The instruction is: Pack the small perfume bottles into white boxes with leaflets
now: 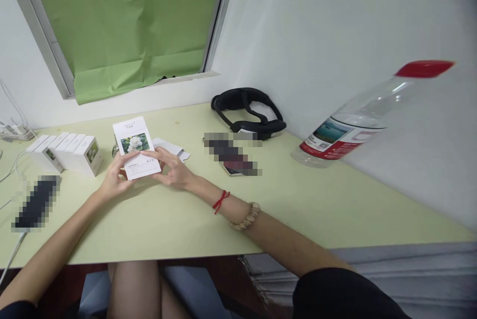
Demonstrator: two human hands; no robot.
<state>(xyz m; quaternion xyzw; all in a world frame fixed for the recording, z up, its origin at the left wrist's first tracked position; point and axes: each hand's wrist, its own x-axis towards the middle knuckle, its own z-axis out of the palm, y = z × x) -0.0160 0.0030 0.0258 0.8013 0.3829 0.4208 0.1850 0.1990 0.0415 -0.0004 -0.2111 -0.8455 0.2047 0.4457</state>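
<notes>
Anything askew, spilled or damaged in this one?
The green sheet over the window looks odd: its creased lower edge hangs unevenly, slanting and overlapping the window frame at the lower left. No spill shows.

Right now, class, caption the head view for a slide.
Fingers hold a white rectangular flower-printed package over a pale-yellow table.

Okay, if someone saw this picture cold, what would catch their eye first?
Probably the big green sheet at the upper left, then the clear, red-capped bottle at the right of the table. Left of centre, a white card with a flower picture might also stand out, held between the left hand and right hand.
</notes>
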